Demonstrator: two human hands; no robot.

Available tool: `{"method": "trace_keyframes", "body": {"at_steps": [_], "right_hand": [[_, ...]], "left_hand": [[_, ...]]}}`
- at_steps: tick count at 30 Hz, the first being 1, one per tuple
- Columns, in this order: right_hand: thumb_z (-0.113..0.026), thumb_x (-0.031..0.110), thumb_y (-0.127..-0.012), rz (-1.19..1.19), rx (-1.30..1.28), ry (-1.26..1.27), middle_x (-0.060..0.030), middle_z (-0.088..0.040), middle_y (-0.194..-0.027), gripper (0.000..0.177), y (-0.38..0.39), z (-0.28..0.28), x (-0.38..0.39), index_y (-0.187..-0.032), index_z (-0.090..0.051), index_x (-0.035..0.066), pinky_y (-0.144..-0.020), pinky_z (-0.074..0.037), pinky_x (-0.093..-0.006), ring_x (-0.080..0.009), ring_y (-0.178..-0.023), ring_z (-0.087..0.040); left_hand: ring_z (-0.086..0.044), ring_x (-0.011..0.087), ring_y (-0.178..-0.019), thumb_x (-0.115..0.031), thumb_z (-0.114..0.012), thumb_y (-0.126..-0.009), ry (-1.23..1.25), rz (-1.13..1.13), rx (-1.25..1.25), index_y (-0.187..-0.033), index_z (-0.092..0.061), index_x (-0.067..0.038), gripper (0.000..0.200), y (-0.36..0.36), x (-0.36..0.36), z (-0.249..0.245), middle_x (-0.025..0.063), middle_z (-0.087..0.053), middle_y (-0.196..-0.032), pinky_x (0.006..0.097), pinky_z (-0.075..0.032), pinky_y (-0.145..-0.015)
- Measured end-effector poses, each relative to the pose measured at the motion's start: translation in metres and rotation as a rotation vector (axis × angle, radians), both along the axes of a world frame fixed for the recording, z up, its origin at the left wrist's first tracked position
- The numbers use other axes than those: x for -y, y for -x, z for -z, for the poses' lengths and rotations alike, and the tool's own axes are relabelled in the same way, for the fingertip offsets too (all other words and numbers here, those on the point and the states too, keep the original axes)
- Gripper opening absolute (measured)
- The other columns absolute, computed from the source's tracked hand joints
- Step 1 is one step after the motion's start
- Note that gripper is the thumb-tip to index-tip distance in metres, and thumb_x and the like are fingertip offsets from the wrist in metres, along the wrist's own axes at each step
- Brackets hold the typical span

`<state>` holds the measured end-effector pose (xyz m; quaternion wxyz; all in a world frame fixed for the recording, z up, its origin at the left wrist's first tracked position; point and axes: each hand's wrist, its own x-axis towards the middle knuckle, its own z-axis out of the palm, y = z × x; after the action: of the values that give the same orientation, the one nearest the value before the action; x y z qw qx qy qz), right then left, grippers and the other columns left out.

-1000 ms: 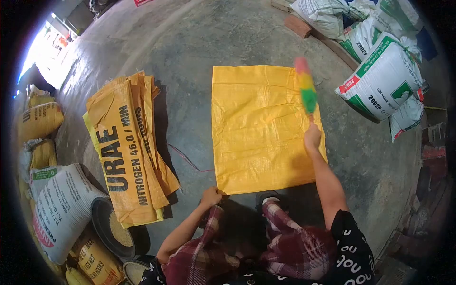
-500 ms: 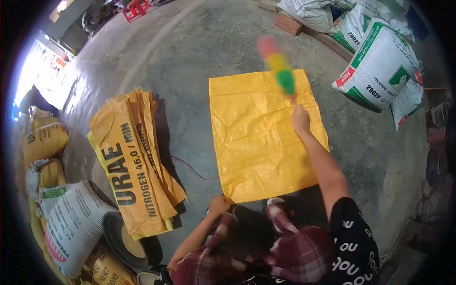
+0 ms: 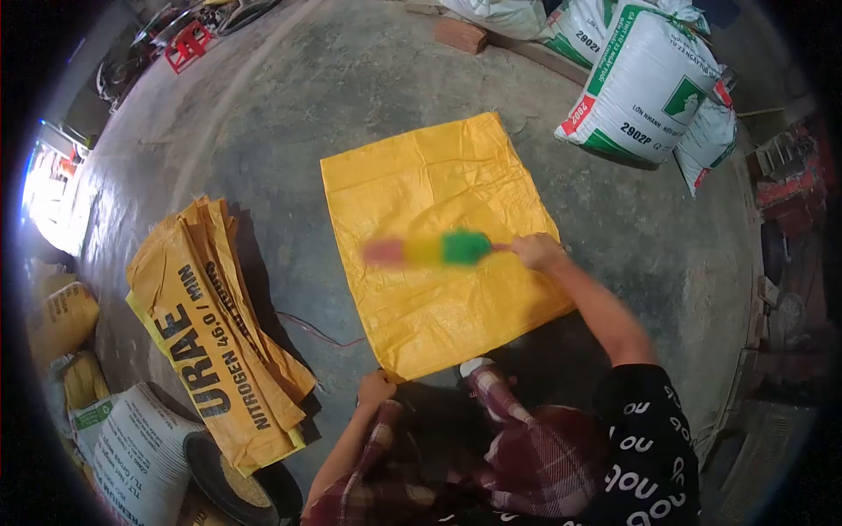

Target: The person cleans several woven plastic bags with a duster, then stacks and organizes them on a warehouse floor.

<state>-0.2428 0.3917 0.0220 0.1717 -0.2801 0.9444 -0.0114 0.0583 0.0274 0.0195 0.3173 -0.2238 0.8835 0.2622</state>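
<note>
A plain yellow woven sack lies spread flat on the concrete floor. My right hand is closed round the thin handle of a duster with pink, yellow and green bands, blurred by motion. The duster lies across the middle of the sack, its head pointing left. Down at the sack's near left corner, my left hand has its fingers closed on the sack's edge.
Folded yellow sacks with black print lie at the left. Beside them are a dark basin of grain and a full white sack. More full sacks, a brick and a red stool are farther back.
My right hand has swung the duster from the sack's far right part down and left across its middle. The sack appears turned and farther left in view. My left hand stays at the near corner.
</note>
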Motion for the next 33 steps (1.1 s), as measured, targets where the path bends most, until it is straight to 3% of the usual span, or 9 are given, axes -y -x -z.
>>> {"method": "trace_keyframes", "body": {"at_steps": [1,3,5,13,17,20,22,31,33], "right_hand": [[-0.037,0.017,-0.086,-0.161,-0.029,0.032,-0.0176,-0.060,-0.085,0.029,-0.011,0.008,-0.027,-0.110,-0.053,0.009,-0.066,-0.047,-0.0446,-0.0344,-0.078,-0.059],[-0.043,0.019,-0.083,0.537,-0.218,-0.028,-0.0172,-0.061,-0.076,0.020,-0.015,0.002,-0.054,-0.079,-0.056,0.004,-0.064,-0.047,-0.0449,-0.0359,-0.075,-0.060],[-0.044,0.017,-0.084,1.106,-0.288,0.172,-0.0179,-0.060,-0.073,0.021,-0.003,-0.002,-0.070,-0.085,-0.058,0.001,-0.063,-0.048,-0.0426,-0.0355,-0.073,-0.060],[-0.057,0.032,-0.079,1.045,-0.084,0.485,-0.0199,-0.060,-0.075,0.042,-0.103,-0.048,-0.050,-0.108,-0.055,0.001,-0.062,-0.048,-0.0376,-0.0294,-0.072,-0.061],[-0.062,0.028,-0.074,0.847,-0.158,0.638,-0.0123,-0.059,-0.068,0.049,-0.135,0.013,-0.080,-0.112,-0.052,-0.001,-0.061,-0.047,-0.0349,-0.0236,-0.066,-0.058],[-0.063,0.019,-0.075,1.151,0.232,0.643,-0.0038,-0.053,-0.058,0.034,-0.129,0.003,-0.088,-0.102,-0.056,-0.001,-0.048,-0.043,-0.0306,-0.0159,-0.051,-0.051],[-0.062,0.013,-0.076,1.316,0.528,1.074,0.0019,-0.046,-0.054,0.015,-0.108,-0.069,-0.084,-0.085,-0.056,0.002,-0.035,-0.032,-0.0251,-0.0088,-0.039,-0.041],[-0.063,0.015,-0.076,0.636,0.271,1.311,0.0022,-0.050,-0.062,0.023,-0.047,-0.312,0.078,-0.090,-0.049,0.004,-0.035,-0.028,-0.0166,-0.0028,-0.042,-0.041],[-0.068,0.022,-0.073,0.407,0.348,1.193,-0.0001,-0.053,-0.065,0.032,-0.065,-0.323,0.128,-0.092,-0.051,0.003,-0.041,-0.037,-0.0200,-0.0052,-0.048,-0.047]], "left_hand": [[-0.058,0.0370,-0.078,-0.021,-0.054,-0.065,-0.003,0.016,-0.024,-0.082,-0.064,-0.004,0.026,-0.002,0.002,0.004,0.0208,-0.061,-0.081,0.0428,-0.047,-0.073],[-0.058,0.0369,-0.079,-0.020,-0.053,-0.066,-0.009,0.029,-0.060,-0.083,-0.064,-0.004,0.026,0.003,0.005,0.010,0.0209,-0.061,-0.081,0.0428,-0.047,-0.073],[-0.059,0.0368,-0.077,-0.020,-0.054,-0.067,-0.073,-0.055,-0.058,-0.085,-0.064,-0.003,0.027,0.000,0.005,0.012,0.0206,-0.061,-0.081,0.0427,-0.046,-0.072],[-0.059,0.0363,-0.074,-0.022,-0.054,-0.074,-0.162,-0.232,-0.140,-0.085,-0.063,-0.002,0.025,0.004,0.008,0.006,0.0197,-0.061,-0.078,0.0406,-0.046,-0.067],[-0.059,0.0367,-0.073,-0.021,-0.052,-0.076,-0.064,-0.156,-0.281,-0.084,-0.063,-0.002,0.023,0.007,0.015,0.019,0.0195,-0.061,-0.076,0.0424,-0.046,-0.066],[-0.058,0.0380,-0.073,-0.019,-0.051,-0.076,-0.015,-0.153,-0.265,-0.082,-0.062,-0.001,0.023,0.027,0.014,0.003,0.0205,-0.060,-0.075,0.0439,-0.046,-0.067],[-0.058,0.0384,-0.074,-0.019,-0.050,-0.076,-0.012,-0.089,-0.283,-0.082,-0.062,-0.001,0.022,0.046,0.006,0.008,0.0209,-0.060,-0.076,0.0445,-0.046,-0.067],[-0.053,0.0390,-0.094,-0.040,-0.059,-0.075,-0.452,0.281,-0.100,-0.113,-0.047,-0.004,0.054,0.109,-0.074,-0.063,0.0232,-0.056,-0.100,0.0428,-0.043,-0.080],[-0.045,0.0350,-0.108,-0.041,-0.066,-0.071,-0.422,0.466,-0.734,-0.127,-0.031,-0.004,0.076,0.106,-0.065,-0.093,0.0207,-0.045,-0.119,0.0408,-0.039,-0.087]]}}
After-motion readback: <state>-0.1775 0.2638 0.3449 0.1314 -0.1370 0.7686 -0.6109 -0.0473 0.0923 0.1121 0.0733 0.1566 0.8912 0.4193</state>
